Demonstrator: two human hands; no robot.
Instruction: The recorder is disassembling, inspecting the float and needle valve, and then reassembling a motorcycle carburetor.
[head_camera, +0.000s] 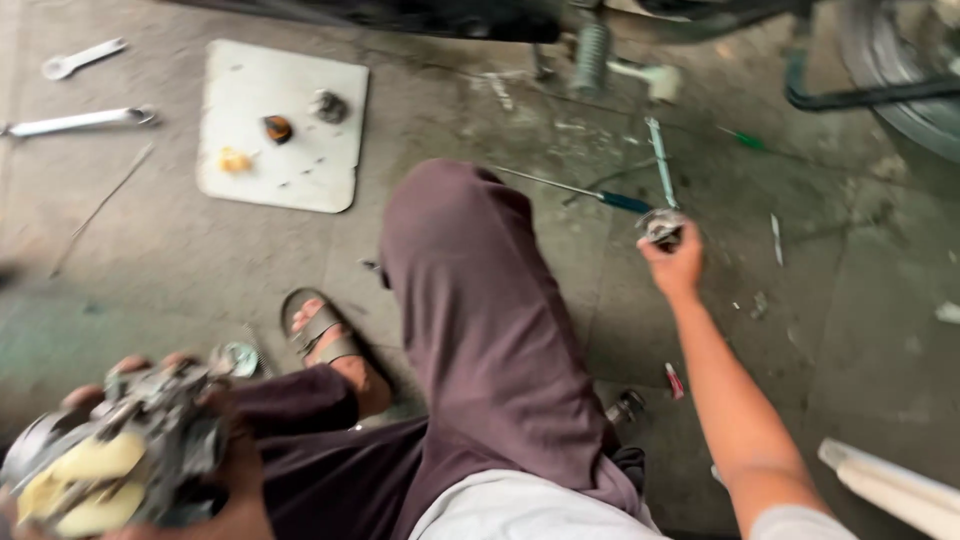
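Note:
My left hand (215, 490) grips a grey metal carburettor (120, 450) with a pale yellow part, low at the left beside my knee. My right hand (675, 265) reaches out over the concrete floor and closes on a small shiny metal part (662, 226). Just beyond that hand lie a blue-handled screwdriver (580, 190) and a thin pale green tool (660, 160). My leg in dark purple trousers (470, 310) and my sandalled foot (325, 335) lie between the two hands.
A white square board (250, 175) with a few small parts lies at the upper left, with two spanners (80, 58) (80, 122) beyond it. A motorcycle's spring (590, 55) and tyre (900, 70) stand along the top. A small tube (675, 380) and white strip (890, 485) lie at the right.

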